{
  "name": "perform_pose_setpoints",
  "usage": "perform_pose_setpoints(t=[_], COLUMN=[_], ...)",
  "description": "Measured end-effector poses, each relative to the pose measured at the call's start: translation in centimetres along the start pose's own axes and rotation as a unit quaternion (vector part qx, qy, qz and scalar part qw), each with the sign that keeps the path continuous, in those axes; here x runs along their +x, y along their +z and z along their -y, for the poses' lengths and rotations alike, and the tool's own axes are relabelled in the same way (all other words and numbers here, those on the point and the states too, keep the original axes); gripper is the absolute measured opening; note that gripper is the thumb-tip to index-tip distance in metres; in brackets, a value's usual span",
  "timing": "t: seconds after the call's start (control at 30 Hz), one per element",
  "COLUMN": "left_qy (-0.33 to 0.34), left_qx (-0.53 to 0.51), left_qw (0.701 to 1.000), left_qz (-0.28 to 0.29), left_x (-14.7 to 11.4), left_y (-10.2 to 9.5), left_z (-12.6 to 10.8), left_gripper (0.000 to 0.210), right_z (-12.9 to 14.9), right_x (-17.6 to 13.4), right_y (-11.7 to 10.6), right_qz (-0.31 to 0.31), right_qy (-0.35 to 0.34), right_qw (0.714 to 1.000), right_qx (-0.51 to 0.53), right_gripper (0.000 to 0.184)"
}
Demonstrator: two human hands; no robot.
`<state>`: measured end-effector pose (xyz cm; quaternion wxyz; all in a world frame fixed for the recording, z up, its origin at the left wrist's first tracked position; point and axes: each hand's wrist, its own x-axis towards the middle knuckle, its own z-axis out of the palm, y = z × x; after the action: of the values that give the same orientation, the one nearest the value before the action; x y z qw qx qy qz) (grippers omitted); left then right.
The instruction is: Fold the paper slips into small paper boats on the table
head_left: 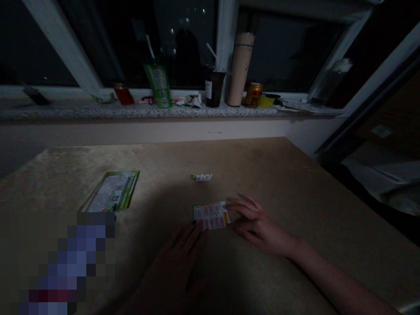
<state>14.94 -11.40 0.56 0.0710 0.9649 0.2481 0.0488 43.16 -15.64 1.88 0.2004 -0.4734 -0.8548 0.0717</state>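
Note:
A small printed sheet of paper, white with red and yellow print, lies flat on the table in front of me. My left hand rests in shadow with its fingers stretched out, the tips at the sheet's lower left edge. At the sheet's right edge is my right hand, its fingers apart and slightly bent, the tips touching or very close to the paper. Beyond the sheet sits a small folded paper boat, white with green ends. Neither hand is closed on anything.
A stack of green-and-white printed sheets lies on the table at left, beside a pixelated patch. Along the granite sill stand a green cup, a dark cup, a tall flask and an orange can.

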Motion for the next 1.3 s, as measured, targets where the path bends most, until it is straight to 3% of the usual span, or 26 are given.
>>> perform_pose_setpoints(t=[0.43, 0.73, 1.07, 1.2, 1.3], left_qy=[0.009, -0.011, -0.006, 0.002, 0.015], left_qx=[0.026, 0.079, 0.090, 0.090, 0.098], left_qw=[1.000, 0.996, 0.995, 0.995, 0.994], left_qz=[-0.003, -0.045, -0.045, -0.053, -0.054], left_x=[0.3, 1.3, 2.9, 3.4, 3.5], left_y=[-0.2, 0.3, -0.2, -0.1, 0.1], left_z=[0.2, 2.3, 2.5, 2.9, 3.4], left_gripper=[0.068, 0.061, 0.054, 0.048, 0.048], right_z=[0.1, 2.3, 4.0, 3.6, 2.7], right_x=[0.0, 0.8, 1.2, 1.3, 1.2], right_y=[-0.3, -0.1, 0.7, 0.8, 1.3], right_qz=[0.047, 0.074, 0.120, 0.102, 0.058], right_qy=[-0.024, -0.049, -0.083, -0.085, -0.040], right_qw=[0.998, 0.996, 0.986, 0.987, 0.996], right_qx=[0.021, 0.033, 0.082, 0.085, 0.055], right_gripper=[0.028, 0.033, 0.047, 0.046, 0.043])
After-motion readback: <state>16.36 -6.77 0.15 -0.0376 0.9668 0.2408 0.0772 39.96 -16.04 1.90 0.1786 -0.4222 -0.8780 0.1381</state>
